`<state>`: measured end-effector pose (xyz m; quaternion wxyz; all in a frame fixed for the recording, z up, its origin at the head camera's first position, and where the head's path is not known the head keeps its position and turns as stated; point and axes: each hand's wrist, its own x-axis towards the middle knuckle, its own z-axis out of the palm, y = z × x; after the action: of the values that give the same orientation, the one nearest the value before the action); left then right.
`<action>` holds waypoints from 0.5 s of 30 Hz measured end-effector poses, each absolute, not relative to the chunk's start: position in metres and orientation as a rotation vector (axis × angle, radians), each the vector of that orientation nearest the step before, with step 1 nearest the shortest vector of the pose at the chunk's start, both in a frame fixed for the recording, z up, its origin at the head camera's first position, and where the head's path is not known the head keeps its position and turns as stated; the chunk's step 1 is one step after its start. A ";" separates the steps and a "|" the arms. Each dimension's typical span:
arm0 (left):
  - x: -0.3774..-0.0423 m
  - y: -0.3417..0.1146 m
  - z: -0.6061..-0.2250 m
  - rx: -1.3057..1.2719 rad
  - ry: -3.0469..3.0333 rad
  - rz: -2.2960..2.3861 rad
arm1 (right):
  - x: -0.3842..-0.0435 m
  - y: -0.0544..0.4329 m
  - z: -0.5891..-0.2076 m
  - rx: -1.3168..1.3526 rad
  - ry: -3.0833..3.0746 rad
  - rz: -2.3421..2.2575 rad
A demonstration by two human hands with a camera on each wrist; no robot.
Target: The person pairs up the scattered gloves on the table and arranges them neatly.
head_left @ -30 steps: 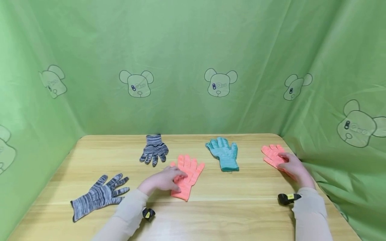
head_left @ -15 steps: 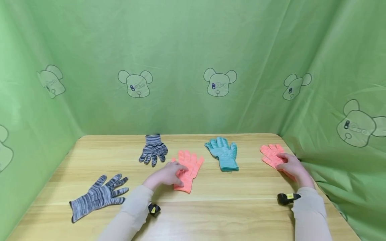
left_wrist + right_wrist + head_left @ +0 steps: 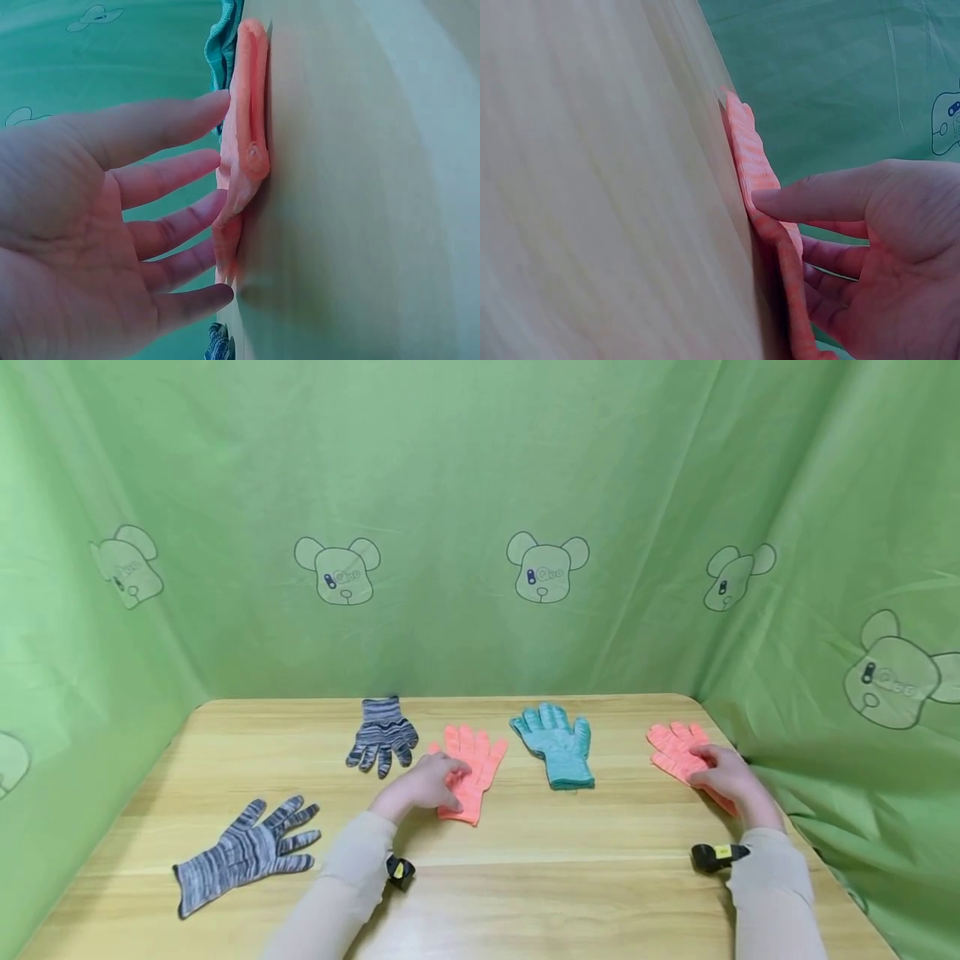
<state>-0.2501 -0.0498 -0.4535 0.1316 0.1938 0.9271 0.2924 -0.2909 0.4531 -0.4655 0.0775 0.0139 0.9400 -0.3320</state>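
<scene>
In the head view my left hand [image 3: 423, 783] rests its fingertips on a pink knit glove [image 3: 482, 770] that lies flat near mid-table, fingers pointing away. The left wrist view shows those fingers [image 3: 176, 176] spread and nearly straight, tips against the fabric. At the right end of the table, my right hand [image 3: 732, 777] touches a second pink glove [image 3: 678, 750], covering its cuff end. From the right wrist, the thumb [image 3: 810, 196] presses lightly at that glove's edge while the other fingers extend behind it.
A folded teal glove [image 3: 561, 745] lies between the pink ones. One grey striped glove [image 3: 382, 735] is at the back edge, cuff away; another grey striped glove [image 3: 247, 852] lies at front left. Green curtains [image 3: 450, 635] enclose the wooden table [image 3: 570, 893].
My left hand has slid the middle pink glove away from me, toward the back of the table, the hand itself also shifting right. The right hand and its glove stay in place.
</scene>
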 end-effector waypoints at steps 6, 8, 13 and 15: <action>-0.254 -0.046 -0.452 0.535 2.730 0.834 | -0.290 0.452 -0.465 0.028 2.836 -0.979; -0.255 -0.045 -0.451 0.513 2.727 0.841 | -0.291 0.452 -0.465 0.024 2.839 -0.974; -0.256 -0.042 -0.451 0.480 2.731 0.845 | -0.291 0.453 -0.466 0.036 2.831 -0.957; -0.258 -0.041 -0.453 0.473 2.740 0.839 | -0.291 0.453 -0.466 0.037 2.829 -0.952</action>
<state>-0.2578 -0.0414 -0.4526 0.1184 0.1617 0.9368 0.2869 -0.2911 0.4527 -0.4661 0.0781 0.0123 0.9449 -0.3178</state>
